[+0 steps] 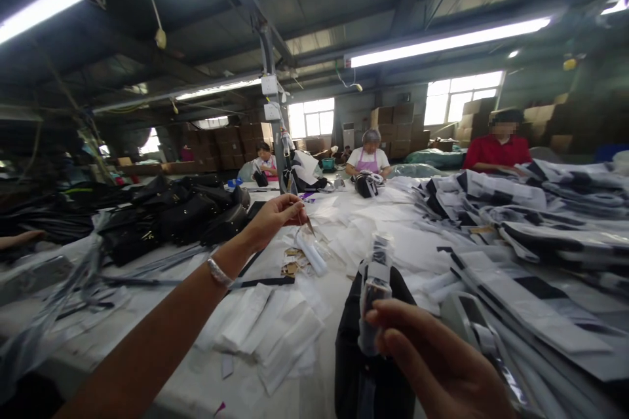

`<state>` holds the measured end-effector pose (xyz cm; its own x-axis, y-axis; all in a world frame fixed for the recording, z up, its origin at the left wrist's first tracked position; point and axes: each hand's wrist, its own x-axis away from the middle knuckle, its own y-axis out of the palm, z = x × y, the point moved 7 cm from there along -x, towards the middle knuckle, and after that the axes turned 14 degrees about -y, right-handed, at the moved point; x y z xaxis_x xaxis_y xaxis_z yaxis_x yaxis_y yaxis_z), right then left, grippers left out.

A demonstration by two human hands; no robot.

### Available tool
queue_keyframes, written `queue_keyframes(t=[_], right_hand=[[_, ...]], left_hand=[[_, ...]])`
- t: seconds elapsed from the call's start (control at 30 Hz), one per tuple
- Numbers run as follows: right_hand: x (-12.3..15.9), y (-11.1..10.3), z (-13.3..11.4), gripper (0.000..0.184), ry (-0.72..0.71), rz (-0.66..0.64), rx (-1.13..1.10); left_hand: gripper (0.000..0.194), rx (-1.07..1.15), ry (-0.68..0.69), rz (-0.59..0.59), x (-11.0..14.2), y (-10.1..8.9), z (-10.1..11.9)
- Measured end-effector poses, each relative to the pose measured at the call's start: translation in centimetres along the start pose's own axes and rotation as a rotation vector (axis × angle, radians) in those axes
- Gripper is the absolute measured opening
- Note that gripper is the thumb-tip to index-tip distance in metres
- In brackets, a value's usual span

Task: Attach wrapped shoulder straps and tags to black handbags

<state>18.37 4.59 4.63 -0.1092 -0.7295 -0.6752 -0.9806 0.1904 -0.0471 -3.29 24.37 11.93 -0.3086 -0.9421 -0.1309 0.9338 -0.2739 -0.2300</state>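
Note:
My left hand [278, 219] reaches over the table with its fingertips pinched on a small thin tag [310, 225], a fine string hanging by it. Below that hand lie a clear plastic roll or sleeve [312, 254] and a small heap of brown tags [291, 264]. In front of me a black bag [348, 347] has a strap wrapped in clear plastic and white material [377, 268] along its top. My right hand [437, 363] is at the lower part of that strap, thumb and forefinger closed on it. The other fingers are partly hidden.
White sheets [270, 334] are spread across the table. Black bags [189, 213] are piled at left, wrapped straps and padded pieces [531, 288] at right. A tape dispenser-like grey object [462, 314] sits beside my right hand. Several people work across the table; a post [278, 144] rises behind.

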Motion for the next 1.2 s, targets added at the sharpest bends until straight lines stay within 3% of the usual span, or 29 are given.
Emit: queue_keyframes(t=[0.27, 0.33, 0.43, 0.5, 0.67, 0.77, 0.9, 1.03, 1.2], right_hand=[[-2.2, 3.4, -1.4, 0.065, -0.123, -0.118, 0.192], [-2.1, 3.6, -1.7, 0.058, -0.114, -0.160, 0.162], [-1.3, 2.9, -1.9, 0.030, -0.123, -0.164, 0.149], [-0.7, 2.0, -1.9, 0.024, -0.160, -0.151, 0.194], [0.7, 0.4, -2.7, 0.030, -0.444, -0.071, 0.418], [1.6, 0.4, -2.9, 0.039, -0.556, -0.035, 0.529], [2.2, 0.9, -2.2, 0.040, -0.470, -0.072, 0.463], [2.9, 1.4, -1.5, 0.043, -0.233, -0.096, 0.216], [3.8, 2.9, -0.5, 0.084, -0.118, -0.073, -0.007]], left_hand=[[0.019, 0.031, -0.014, -0.247, 8.7, 7.7, 4.6], [0.019, 0.006, -0.013, -0.271, 10.3, 9.0, 5.0], [0.019, -0.017, -0.010, -0.247, 11.7, 9.9, 5.0], [0.019, -0.022, -0.024, -0.229, 12.0, 10.1, 4.7], [0.019, -0.129, -0.076, -0.238, 11.9, 10.7, 3.5], [0.018, -0.244, -0.022, -0.223, 12.0, 11.0, 3.7], [0.017, -0.349, 0.110, -0.146, 12.4, 11.1, 4.8], [0.021, -0.286, 0.103, -0.125, 12.3, 11.7, 5.3], [0.027, -0.141, -0.029, -0.225, 12.0, 13.6, 4.6]])
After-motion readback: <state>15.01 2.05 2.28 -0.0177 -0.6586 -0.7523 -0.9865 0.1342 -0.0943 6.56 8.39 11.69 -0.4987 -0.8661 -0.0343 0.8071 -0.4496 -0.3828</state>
